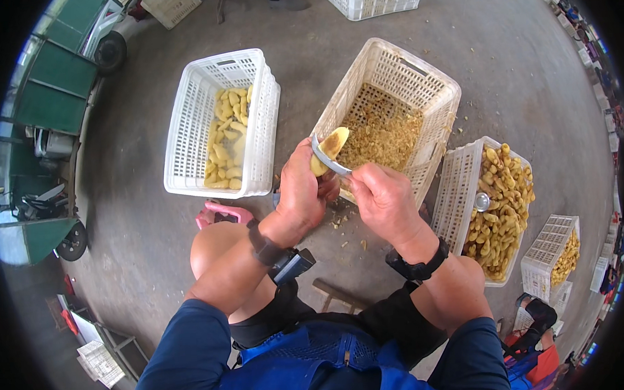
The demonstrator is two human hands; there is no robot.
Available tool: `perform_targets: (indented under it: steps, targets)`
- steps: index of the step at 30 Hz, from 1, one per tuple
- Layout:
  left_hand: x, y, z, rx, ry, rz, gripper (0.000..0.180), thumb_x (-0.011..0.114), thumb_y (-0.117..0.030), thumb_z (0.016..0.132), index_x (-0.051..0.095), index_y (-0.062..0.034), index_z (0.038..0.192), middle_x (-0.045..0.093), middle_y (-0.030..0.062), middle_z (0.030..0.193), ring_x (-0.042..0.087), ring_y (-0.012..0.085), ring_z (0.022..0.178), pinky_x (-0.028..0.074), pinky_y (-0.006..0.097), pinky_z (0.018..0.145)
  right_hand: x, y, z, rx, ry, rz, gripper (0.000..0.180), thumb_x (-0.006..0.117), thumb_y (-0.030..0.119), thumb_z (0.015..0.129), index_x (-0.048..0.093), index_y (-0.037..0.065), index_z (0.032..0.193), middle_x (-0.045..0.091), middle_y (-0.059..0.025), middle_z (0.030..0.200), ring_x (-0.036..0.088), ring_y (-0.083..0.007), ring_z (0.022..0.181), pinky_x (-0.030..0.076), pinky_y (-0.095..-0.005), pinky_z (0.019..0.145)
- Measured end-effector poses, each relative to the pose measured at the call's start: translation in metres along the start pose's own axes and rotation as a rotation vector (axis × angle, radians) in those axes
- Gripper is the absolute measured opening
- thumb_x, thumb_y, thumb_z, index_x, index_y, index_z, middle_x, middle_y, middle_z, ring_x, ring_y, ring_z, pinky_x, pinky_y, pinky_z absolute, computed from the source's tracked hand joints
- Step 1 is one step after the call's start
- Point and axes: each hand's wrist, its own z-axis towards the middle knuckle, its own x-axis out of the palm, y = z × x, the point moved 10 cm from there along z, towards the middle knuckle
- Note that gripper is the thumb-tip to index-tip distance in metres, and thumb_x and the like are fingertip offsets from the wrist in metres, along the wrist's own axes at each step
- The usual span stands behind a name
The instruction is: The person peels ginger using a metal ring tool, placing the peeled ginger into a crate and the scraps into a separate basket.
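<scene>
In front of me, above the near edge of a beige crate [417, 71], my left hand [303, 183] is closed around a yellow root-like piece [335, 142]. Its upper face is pale yellow with a brown patch. My right hand [386, 203] grips a peeler with a curved grey blade [330, 158], which lies across the piece. The peeler's handle is mostly hidden in my fist. Shavings [382, 137] in yellow and brown cover the bottom of the beige crate.
Left of it stands a white crate [267, 128] with smooth yellow pieces [222, 146]. At right, another crate [456, 190] is heaped with brownish unpeeled pieces [501, 209], a round metal object [482, 201] on top. A smaller crate [539, 256] stands beyond. A pink shoe [233, 213] is by my knee.
</scene>
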Motion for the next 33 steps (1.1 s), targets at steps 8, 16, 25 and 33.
perform_targets:
  steps: [8,16,25,33]
  targets:
    - [0.002,0.005,-0.001,0.014,0.003,0.034,0.035,0.035,-0.027,0.103,0.057,-0.0118,0.126,0.050,0.0014,0.071,0.033,0.0096,0.045,0.029,0.029,0.042,-0.002,0.002,0.002,-0.069,0.001,-0.152,0.019,0.073,0.003,0.087,0.055,0.006,0.082,0.060,-0.0133,0.074,0.063,-0.0360,0.068,0.051,-0.0466,0.059]
    - [0.007,0.010,-0.006,0.025,0.002,0.081,0.027,0.040,-0.029,0.103,0.055,-0.0103,0.116,0.048,0.0015,0.070,0.036,0.0098,0.047,0.031,0.028,0.043,-0.011,-0.001,0.008,-0.049,-0.045,-0.173,0.017,0.073,0.002,0.087,0.056,0.007,0.084,0.061,-0.0123,0.075,0.064,-0.0350,0.069,0.051,-0.0463,0.059]
    - [0.011,0.006,-0.005,0.065,0.070,0.083,0.018,0.044,-0.028,0.102,0.051,-0.0117,0.099,0.044,-0.0012,0.067,0.034,0.0090,0.047,0.030,0.028,0.044,-0.009,0.005,0.011,-0.065,-0.072,-0.256,0.015,0.070,0.001,0.088,0.057,0.006,0.083,0.063,-0.0110,0.076,0.065,-0.0332,0.070,0.053,-0.0451,0.061]
    - [0.013,0.004,-0.008,-0.063,0.014,-0.008,0.025,0.041,-0.030,0.107,0.050,-0.0162,0.088,0.031,-0.0067,0.064,0.027,0.0086,0.051,0.028,0.028,0.050,-0.006,0.007,0.016,-0.071,-0.059,-0.263,0.014,0.068,-0.002,0.084,0.056,0.006,0.083,0.062,-0.0107,0.074,0.064,-0.0329,0.070,0.053,-0.0451,0.061]
